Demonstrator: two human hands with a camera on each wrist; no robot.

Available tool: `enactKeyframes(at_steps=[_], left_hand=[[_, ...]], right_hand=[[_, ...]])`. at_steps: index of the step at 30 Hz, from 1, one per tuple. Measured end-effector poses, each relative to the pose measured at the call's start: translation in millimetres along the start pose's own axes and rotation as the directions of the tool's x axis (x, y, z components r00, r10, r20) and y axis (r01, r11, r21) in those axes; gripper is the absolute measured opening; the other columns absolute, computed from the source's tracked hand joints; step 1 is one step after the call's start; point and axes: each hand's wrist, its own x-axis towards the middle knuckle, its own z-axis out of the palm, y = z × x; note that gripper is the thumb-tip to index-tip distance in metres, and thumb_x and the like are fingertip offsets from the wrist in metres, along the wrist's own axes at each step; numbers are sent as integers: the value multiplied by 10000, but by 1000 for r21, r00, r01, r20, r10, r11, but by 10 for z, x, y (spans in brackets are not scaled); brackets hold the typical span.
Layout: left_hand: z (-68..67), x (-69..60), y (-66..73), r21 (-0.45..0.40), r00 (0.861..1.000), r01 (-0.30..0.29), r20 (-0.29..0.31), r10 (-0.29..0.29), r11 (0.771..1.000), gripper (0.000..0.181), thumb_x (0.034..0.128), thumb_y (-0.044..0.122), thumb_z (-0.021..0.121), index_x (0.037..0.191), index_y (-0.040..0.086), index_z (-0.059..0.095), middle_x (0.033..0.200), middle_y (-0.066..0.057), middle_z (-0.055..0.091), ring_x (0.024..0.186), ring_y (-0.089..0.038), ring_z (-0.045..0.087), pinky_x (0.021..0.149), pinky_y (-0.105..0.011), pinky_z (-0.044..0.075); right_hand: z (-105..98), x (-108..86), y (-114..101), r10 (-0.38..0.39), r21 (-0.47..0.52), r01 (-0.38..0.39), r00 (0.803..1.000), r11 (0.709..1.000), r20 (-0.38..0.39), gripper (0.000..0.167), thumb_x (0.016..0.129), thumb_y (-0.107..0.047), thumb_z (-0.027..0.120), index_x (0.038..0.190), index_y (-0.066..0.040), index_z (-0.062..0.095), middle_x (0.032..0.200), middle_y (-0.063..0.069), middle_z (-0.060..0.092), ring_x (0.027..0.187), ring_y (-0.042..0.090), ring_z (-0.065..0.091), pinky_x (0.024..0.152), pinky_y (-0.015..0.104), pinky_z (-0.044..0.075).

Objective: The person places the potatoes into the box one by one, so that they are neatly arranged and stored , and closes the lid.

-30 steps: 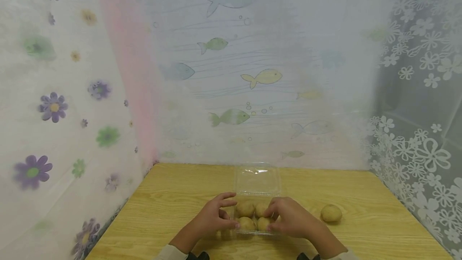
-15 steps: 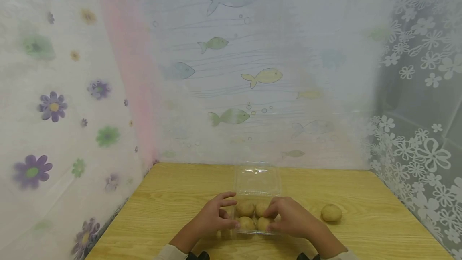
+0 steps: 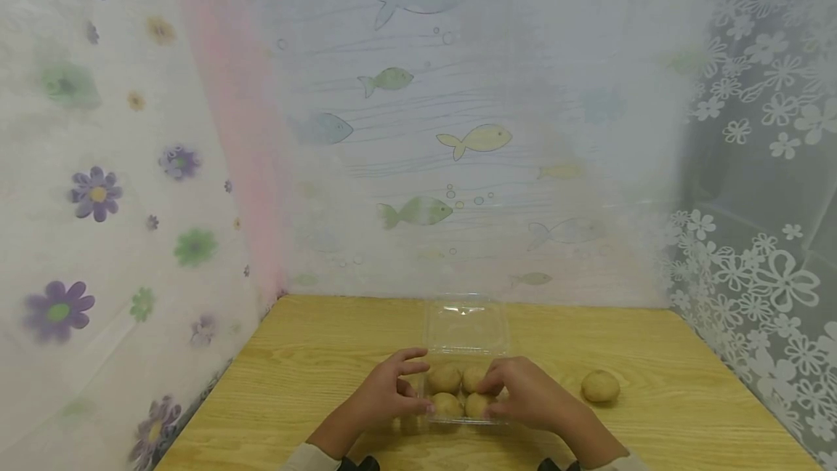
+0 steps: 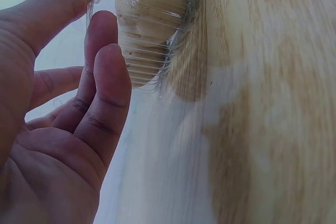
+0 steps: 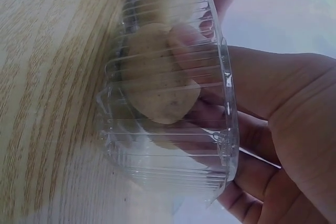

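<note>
You have five potatoes (image 3: 447, 405), one clear box (image 3: 458, 422) and its one lid (image 3: 466, 327) before you.
Four potatoes sit in the box, two by two; the fifth, a loose potato (image 3: 600, 387), lies on the table (image 3: 314, 355) to the right of the box, apart from it. All are tan and rounded, and the one seen closely through the box's ribbed wall shows small dark specks. The lid is open on the box's far side. Your left hand (image 3: 386, 392) is at the box's left side, fingers loosely spread, thumb touching the rim near the corner closest to you. Your right hand (image 3: 528, 395) is in over the box's right side and grips the near-right potato (image 5: 157, 77) between thumb and fingers. A fish-printed curtain (image 3: 418, 158) hangs beyond the box.
</note>
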Motion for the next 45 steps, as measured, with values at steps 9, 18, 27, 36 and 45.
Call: enactKeyframes(at_steps=[9, 18, 27, 36, 45], left_hand=[[-5, 13, 6, 23, 1000, -8, -3, 8, 1000, 835, 875, 233, 864, 1568, 60, 433, 1623, -190, 389, 818, -158, 733, 704, -241, 588], [23, -2, -7, 1, 1000, 0, 2, 0, 1000, 850, 870, 247, 869, 1573, 71, 426, 1618, -195, 389, 832, -163, 736, 700, -251, 592], [92, -68, 39, -18, 1000, 13, -7, -13, 1000, 874, 871, 245, 868, 1588, 76, 398, 1609, -229, 387, 831, -185, 738, 706, -265, 598], [126, -56, 27, -9, 1000, 9, -6, -9, 1000, 809, 886, 223, 854, 1555, 28, 443, 1653, -156, 336, 826, -156, 729, 699, -252, 590], [120, -70, 42, -1, 1000, -2, -6, 2, 1000, 816, 882, 248, 857, 1546, 6, 449, 1662, -138, 323, 813, -130, 723, 688, -252, 591]], right_hand=[[-14, 3, 33, -17, -6, 17, 1000, 1000, 7, 275, 829, -301, 879, 1076, -188, 833, 970, -134, 723, 879, 17, 648, 752, 259, 582], [-78, -23, 11, -71, -24, 71, 997, 997, -17, 249, 843, -323, 861, 1051, -188, 838, 959, -110, 751, 875, 58, 679, 747, 286, 585], [-178, -189, 91, -44, -4, 43, 998, 999, -56, 295, 835, -391, 854, 1060, -202, 828, 1029, -99, 744, 951, 137, 699, 800, 361, 596], [-398, -425, 236, -6, -61, -3, 989, 998, -146, 387, 858, -491, 811, 1144, -233, 780, 1135, -115, 695, 1046, 197, 691, 854, 409, 598], [-604, -616, 507, 80, -105, -105, 972, 989, -222, 427, 835, -484, 836, 1202, -286, 744, 1229, -76, 695, 1131, 252, 682, 880, 448, 587]])
